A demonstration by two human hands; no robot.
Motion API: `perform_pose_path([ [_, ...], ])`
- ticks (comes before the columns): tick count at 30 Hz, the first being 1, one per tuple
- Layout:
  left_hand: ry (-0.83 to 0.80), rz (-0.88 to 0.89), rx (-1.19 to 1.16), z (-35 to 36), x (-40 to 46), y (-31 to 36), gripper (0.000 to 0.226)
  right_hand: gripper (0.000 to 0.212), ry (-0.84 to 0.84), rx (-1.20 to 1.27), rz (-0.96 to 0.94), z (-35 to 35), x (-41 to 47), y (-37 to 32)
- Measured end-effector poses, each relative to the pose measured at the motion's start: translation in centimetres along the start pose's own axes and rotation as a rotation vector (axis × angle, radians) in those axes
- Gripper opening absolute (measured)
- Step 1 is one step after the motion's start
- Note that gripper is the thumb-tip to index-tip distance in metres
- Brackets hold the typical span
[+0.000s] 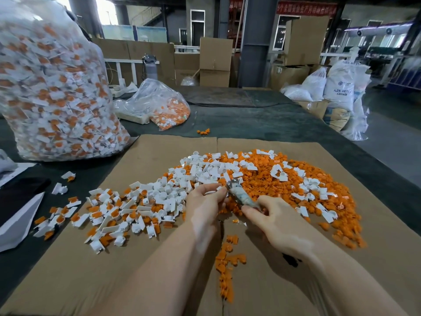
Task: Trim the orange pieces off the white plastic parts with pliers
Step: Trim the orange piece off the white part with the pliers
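My right hand (271, 221) grips the pliers (239, 193) by their wrapped handles, jaws pointing up and left. My left hand (206, 200) pinches a small white plastic part (213, 192) right at the jaws; most of the part is hidden by my fingers. On the cardboard sheet (141, 258), white parts with orange pieces still attached (118, 213) lie to the left. A heap of trimmed white parts (200, 172) sits behind my hands. Loose orange pieces (296, 176) spread to the right, and a short trail of orange bits (225, 265) lies between my forearms.
A tall clear bag full of untrimmed parts (52, 87) stands at the left. A smaller bag of orange pieces (164, 106) lies behind it on the dark table (262, 119). Cardboard boxes (215, 61) and white sacks (339, 87) stand farther back.
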State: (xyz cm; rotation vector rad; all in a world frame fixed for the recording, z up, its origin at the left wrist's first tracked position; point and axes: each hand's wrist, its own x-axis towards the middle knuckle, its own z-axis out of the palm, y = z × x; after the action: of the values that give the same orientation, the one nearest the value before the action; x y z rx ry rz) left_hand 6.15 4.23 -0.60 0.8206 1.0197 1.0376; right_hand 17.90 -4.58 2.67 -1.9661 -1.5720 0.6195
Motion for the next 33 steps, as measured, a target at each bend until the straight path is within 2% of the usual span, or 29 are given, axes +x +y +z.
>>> perform_pose_path([
  [5, 0.003, 0.063, 0.067, -0.2, -0.2, 0.2, 0.008, 0.034, 0.099, -0.001, -0.018, 0.5, -0.2, 1.5],
  [8, -0.024, 0.187, 0.241, -0.9, -0.4, -0.1, 0.014, 0.033, 0.248, -0.189, -0.047, 0.7, 0.2, 2.9],
  [12, -0.07, 0.359, 0.529, -1.4, -0.9, -0.9, 0.018, 0.044, 0.445, -0.507, -0.013, 0.5, 1.2, 4.8],
  [16, -0.094, 0.409, 0.669, -1.4, -1.1, -1.4, 0.021, 0.054, 0.472, -0.669, 0.046, 0.5, 1.8, 6.2],
  [19, -0.081, 0.411, 0.665, -1.6, -1.0, -1.5, 0.011, 0.063, 0.472, -0.733, 0.083, 0.8, 1.8, 6.6],
  [21, -0.081, 0.416, 0.671, -1.6, -1.0, -1.5, 0.008, 0.06, 0.52, -0.729, 0.045, 0.9, 1.6, 6.2],
  [24, -0.081, 0.416, 0.673, -1.6, -1.1, -1.4, 0.006, 0.032, 0.613, -0.569, -0.195, 1.1, 0.7, 5.3],
  [26, -0.081, 0.401, 0.658, -1.5, -1.2, -1.3, 0.007, 0.016, 0.469, -0.426, -0.301, 1.5, 0.0, 4.6],
  [29, -0.069, 0.404, 0.667, -1.5, -1.3, -1.3, 0.008, 0.009, 0.295, -0.36, -0.306, 2.2, 0.0, 4.7],
  [33, -0.049, 0.437, 0.726, -1.6, -1.1, -1.5, 0.012, 0.013, 0.374, -0.379, -0.263, 2.8, 1.5, 4.3],
])
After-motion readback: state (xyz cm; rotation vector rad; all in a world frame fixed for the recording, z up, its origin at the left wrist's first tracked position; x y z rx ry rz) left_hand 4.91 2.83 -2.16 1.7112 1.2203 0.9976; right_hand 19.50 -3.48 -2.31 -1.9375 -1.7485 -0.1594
